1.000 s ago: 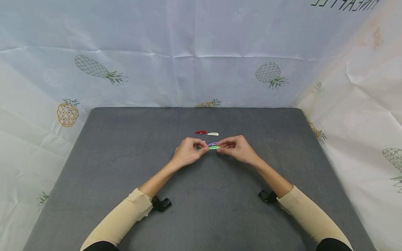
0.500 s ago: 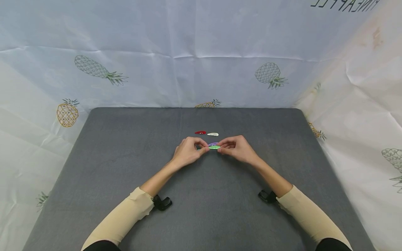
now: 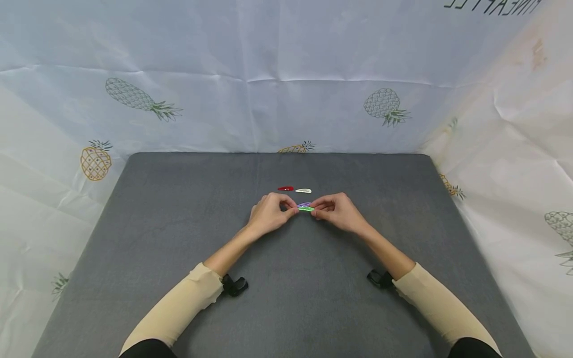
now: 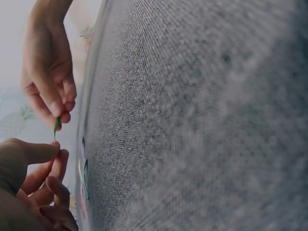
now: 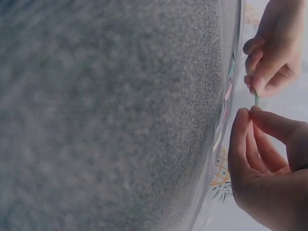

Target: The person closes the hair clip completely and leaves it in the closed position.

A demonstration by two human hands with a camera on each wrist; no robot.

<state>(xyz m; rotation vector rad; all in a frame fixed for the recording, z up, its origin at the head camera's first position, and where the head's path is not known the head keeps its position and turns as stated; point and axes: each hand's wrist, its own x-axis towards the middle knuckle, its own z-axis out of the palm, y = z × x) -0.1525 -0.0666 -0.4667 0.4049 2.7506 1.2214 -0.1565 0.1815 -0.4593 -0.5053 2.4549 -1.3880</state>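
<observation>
Pinching green hair clip [image 3: 306, 209] btwn both hands: left hand [image 3: 270, 215], right hand [image 3: 337, 213], above grey mat [image 3: 179, 223].

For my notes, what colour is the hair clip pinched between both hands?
Green hair clip, clearest in the head view.

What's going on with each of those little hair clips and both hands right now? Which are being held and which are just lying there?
green hair clip: held off the table, pinched at both ends.
purple hair clip: just behind the green one, between the hands; whether it is held cannot be told.
red hair clip: lying flat on the table, untouched.
white hair clip: lying flat beside the red one, untouched.
left hand: pinches the green clip.
right hand: pinches its other end.
</observation>
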